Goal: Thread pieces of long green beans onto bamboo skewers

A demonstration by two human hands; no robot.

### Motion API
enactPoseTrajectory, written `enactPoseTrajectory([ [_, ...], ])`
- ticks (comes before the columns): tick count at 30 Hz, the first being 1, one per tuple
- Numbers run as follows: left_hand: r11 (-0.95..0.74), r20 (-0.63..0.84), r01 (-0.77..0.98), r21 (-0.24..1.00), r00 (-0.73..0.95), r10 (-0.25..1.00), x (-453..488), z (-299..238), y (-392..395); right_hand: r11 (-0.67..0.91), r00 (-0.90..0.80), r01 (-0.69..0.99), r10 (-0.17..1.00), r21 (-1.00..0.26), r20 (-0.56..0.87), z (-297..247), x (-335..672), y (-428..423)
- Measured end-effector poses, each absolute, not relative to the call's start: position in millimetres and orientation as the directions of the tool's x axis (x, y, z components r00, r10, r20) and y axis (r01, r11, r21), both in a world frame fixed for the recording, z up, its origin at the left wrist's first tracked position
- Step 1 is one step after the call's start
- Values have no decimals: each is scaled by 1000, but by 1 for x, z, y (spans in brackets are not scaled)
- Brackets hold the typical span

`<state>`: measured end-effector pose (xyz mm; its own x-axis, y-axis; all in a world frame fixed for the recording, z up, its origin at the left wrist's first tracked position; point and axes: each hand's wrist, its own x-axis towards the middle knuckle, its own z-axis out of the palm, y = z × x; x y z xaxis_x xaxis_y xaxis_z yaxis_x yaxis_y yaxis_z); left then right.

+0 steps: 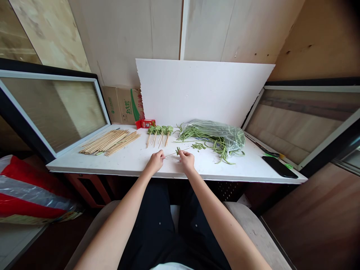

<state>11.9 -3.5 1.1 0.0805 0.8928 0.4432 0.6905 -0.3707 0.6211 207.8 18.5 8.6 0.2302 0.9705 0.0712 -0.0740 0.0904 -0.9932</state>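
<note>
My left hand (156,160) pinches the near end of a thin bamboo skewer (172,153) that lies across the white table (135,161). My right hand (186,159) is closed on small green bean pieces (178,150) threaded on that skewer. Just beyond lie a few cut bean pieces (198,146). A clear plastic bag of long green beans (216,137) lies to the right, with loose beans spilling toward me. Several finished bean skewers (159,132) rest behind my hands. A pile of bare skewers (110,141) lies to the left.
A white board (202,90) leans upright at the table's back. A cardboard box (123,105) and a red carton (145,123) stand at the back left. A black phone (279,167) lies at the right edge. Framed glass panels flank the table. A red-and-clear bag (25,195) lies lower left.
</note>
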Motion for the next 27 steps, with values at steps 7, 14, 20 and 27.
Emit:
enactPoseTrajectory([
  [7, -361, 439, 695, 622, 73, 895, 14, 2, -4, 67, 230, -93, 972, -993, 44, 12, 208, 16],
  [14, -348, 433, 707, 616, 64, 899, 14, 2, -3, 43, 241, -163, 971, -986, 2, 13, 210, 20],
  [20, -351, 440, 708, 613, 64, 896, 14, 2, -4, 36, 232, -190, 973, -981, -9, 10, 213, 23],
  [27, -372, 469, 704, 605, 63, 881, 11, 0, -3, 84, 262, -61, 963, -995, 66, 13, 243, 12],
])
